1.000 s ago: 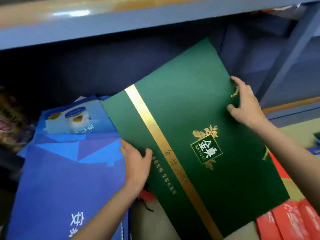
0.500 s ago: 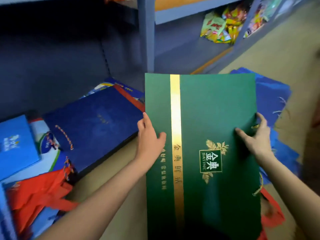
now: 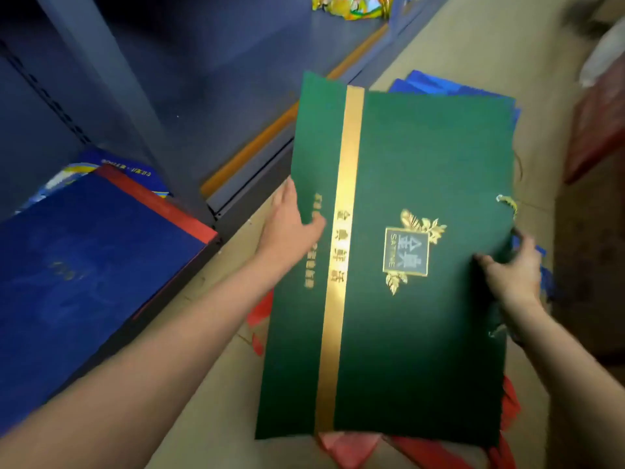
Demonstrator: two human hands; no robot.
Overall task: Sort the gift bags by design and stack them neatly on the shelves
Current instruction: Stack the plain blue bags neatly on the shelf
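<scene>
Floor [image 3: 473,45] of tan, matte material runs beside grey-blue metal shelving; a perforated upright [image 3: 111,96] rises at left, and an orange strip [image 3: 270,130] edges the lowest shelf [image 3: 236,79]. Green bag [image 3: 406,265], flat, rectangular and of finely textured card, is held level above the floor and just right of the shelving, its long edges running away from the viewer. A glossy gold band [image 3: 341,265] runs its length, with gold lettering beside it and a gold leaf emblem [image 3: 409,248] right of centre. Left hand [image 3: 291,225] grips the bag's left edge, thumb on top; the fingers go under the card. Right hand [image 3: 514,265] grips the right edge, thumb on the face, near a gold cord handle [image 3: 507,203]. Navy bag [image 3: 84,265], smooth and faintly patterned, lies flat on the lowest shelf at left over a red layer [image 3: 162,201] and a printed blue one [image 3: 128,164]. Red bags [image 3: 355,448] and blue bags [image 3: 439,86] lie on the floor beneath the green bag. Shiny, crinkled packets [image 3: 348,5] sit on a farther shelf.
</scene>
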